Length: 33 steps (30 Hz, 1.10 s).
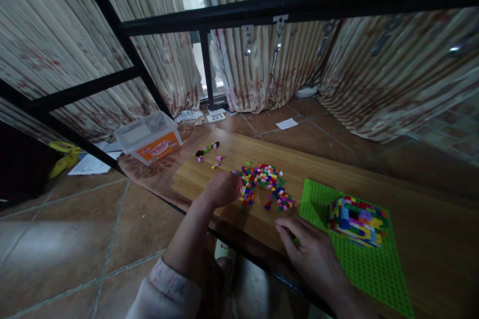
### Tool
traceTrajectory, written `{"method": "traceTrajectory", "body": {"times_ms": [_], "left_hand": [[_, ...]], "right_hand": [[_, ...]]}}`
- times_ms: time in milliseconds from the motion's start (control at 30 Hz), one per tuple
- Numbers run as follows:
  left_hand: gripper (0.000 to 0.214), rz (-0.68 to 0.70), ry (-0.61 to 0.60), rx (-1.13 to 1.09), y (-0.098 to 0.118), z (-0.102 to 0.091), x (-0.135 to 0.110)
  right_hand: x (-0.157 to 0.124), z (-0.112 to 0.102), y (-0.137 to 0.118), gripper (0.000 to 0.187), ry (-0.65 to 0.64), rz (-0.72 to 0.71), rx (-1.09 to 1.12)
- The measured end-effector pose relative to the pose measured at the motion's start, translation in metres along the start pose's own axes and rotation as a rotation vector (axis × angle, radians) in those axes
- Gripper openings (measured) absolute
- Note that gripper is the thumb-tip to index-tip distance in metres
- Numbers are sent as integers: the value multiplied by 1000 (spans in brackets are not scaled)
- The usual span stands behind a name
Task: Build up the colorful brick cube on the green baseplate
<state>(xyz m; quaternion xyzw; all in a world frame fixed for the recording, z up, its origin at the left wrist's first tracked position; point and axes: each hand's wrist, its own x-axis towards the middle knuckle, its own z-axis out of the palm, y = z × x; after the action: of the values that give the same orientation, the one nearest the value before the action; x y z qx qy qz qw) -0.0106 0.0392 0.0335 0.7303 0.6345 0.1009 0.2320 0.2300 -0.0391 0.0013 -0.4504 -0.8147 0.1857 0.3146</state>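
Note:
My left hand (pixel 223 188) is curled, its fingertips at the left edge of a pile of small coloured bricks (pixel 266 184) on a wooden table (pixel 430 239); what it pinches is hidden. My right hand (pixel 310 251) rests near the table's front edge, fingers bent together at the left corner of a green baseplate (pixel 370 269), with something small and green between the fingers. A multicoloured brick block (pixel 357 220) stands on the baseplate to the right of that hand.
A few loose bricks (pixel 209 152) lie at the table's far left end. A clear plastic tub with an orange label (pixel 149 137) sits beyond it. Black metal frame bars (pixel 284 7) cross overhead. Curtains hang behind; papers lie on the tiled floor.

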Motion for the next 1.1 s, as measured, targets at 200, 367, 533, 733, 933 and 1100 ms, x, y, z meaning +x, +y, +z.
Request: {"method": "traceTrajectory", "body": {"times_ms": [200,367,533,733,933,1100], "left_hand": [[20,113,-21,13,7,13,-3],[19,136,-17,-4,4,15,-1],[19,98,16,36,5,17,2],[12,111,44,109,8,19,7],[20,3,197,110,4,7,14],[20,-78,127,98,-10,-4,13]], "right_hand": [[2,1,-2,16,-15,-6,-1],[2,-1,0,15,-19,-1,-7],[0,-3,1,16,-18,13,-9],[0,-8,2,16,28,8,-21],[-2,-12,3,16,66,-1,-29],[-5,-14,4,15,48,14,-25]]}}
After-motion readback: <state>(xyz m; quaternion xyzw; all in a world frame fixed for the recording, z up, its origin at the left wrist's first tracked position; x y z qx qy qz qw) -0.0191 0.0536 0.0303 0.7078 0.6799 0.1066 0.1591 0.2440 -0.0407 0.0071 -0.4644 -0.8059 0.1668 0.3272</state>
